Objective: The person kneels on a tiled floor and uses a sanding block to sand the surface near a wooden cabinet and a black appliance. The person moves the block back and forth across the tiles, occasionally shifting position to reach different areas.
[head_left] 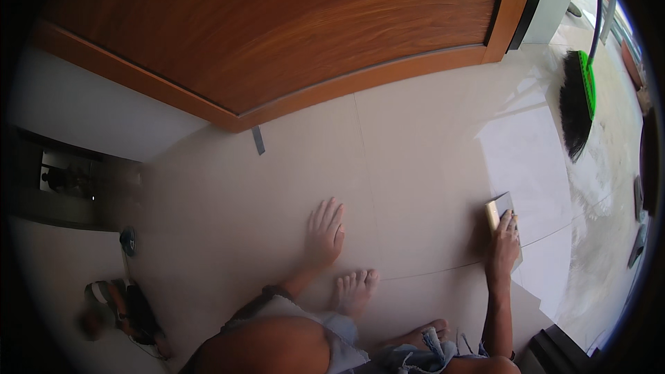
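Note:
My left hand [324,235] lies flat on the pale tiled floor [415,166], fingers stretched out, just beyond my bare foot [356,285]. Out to the right, my right hand [503,252] grips a flat rectangular block [494,213] with a pale yellowish edge and a greyish upper side. It looks like a hand float, but its exact kind is hard to make out. The block rests at the floor, beside a bright patch of light. My hand and wrist cover part of it.
A brown wooden door [298,34] stands ahead, with a short grey strip [258,140] near its corner. At the right, a green broom [580,104] with black bristles touches whitish, dusty floor. Another person [125,312] is at the lower left. Dark ridged edging [560,350] lies lower right.

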{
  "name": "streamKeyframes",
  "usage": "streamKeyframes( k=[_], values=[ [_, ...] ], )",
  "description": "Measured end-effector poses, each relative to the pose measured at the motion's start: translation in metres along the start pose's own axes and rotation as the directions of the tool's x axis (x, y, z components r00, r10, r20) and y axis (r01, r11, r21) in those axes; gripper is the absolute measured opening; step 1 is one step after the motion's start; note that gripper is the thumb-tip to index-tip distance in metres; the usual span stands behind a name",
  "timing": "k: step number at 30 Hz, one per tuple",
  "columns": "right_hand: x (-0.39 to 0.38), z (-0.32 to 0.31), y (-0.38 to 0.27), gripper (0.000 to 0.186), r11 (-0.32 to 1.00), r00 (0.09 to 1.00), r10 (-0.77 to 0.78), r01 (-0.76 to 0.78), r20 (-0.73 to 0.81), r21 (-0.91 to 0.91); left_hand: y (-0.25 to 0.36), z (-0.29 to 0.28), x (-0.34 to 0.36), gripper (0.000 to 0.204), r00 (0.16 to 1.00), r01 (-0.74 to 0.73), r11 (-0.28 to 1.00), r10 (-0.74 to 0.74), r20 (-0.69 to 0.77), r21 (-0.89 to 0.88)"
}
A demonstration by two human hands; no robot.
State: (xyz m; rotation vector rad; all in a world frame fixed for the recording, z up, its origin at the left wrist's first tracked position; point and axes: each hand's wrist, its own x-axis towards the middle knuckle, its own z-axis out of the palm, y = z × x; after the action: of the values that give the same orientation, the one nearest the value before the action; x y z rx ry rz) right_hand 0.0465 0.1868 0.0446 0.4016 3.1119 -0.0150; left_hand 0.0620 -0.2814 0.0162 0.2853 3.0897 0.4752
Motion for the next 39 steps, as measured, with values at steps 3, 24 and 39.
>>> streamKeyframes(
  k=[3,24,39],
  values=[
    [-0.073,-0.026,-0.123,0.068,0.926,0.915,-0.373,0.378,0.157,-0.006,-0.013,0.007,-0.003,0.058,0.999,0.038,0.999,-0.039,-0.034,-0.034],
    [0.025,0.018,-0.181,0.062,0.877,0.883,-0.462,0.469,0.085,-0.102,-0.032,0.008,-0.042,0.064,0.992,0.117,0.978,-0.105,0.075,-0.176],
    [0.157,-0.017,-0.095,0.051,0.872,0.886,-0.463,0.453,0.013,0.185,-0.011,-0.025,0.019,0.173,0.669,0.288,0.954,-0.261,0.696,0.081]
  ],
)
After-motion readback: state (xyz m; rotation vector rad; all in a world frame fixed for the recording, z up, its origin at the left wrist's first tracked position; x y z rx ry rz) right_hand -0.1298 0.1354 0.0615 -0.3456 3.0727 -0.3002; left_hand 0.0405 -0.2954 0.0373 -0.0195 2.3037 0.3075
